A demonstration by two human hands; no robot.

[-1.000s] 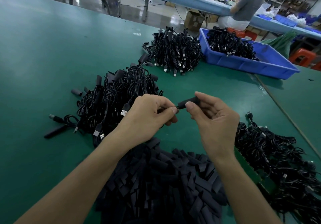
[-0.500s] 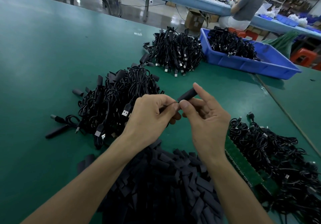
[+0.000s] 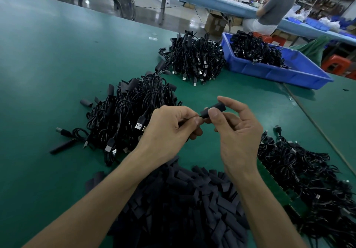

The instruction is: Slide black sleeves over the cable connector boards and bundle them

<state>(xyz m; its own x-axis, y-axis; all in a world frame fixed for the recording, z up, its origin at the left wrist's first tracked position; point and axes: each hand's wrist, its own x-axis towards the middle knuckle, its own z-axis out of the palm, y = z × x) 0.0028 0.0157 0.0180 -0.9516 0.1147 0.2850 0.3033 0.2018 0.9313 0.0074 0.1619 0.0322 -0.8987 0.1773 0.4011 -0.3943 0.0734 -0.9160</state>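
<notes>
Above the green table, my right hand (image 3: 237, 130) pinches a short black sleeve (image 3: 213, 109) between thumb and forefinger. My left hand (image 3: 169, 128) pinches the thin black cable right at the sleeve's left end; the connector board is hidden inside or behind the fingers. A heap of loose black sleeves (image 3: 183, 205) lies under my forearms. A pile of sleeved cables (image 3: 131, 111) sits to the left of my hands. Unsleeved cables on green boards (image 3: 300, 174) lie to the right.
Another cable pile (image 3: 196, 59) lies farther back, beside a blue bin (image 3: 277, 74) holding more cables. A single sleeved piece (image 3: 63, 145) lies at the left. A person sits at a bench beyond the table's far edge.
My hands have stayed close together at the sleeve. The sleeve's tilt shifted slightly, and my right thumb now lies over its left part.
</notes>
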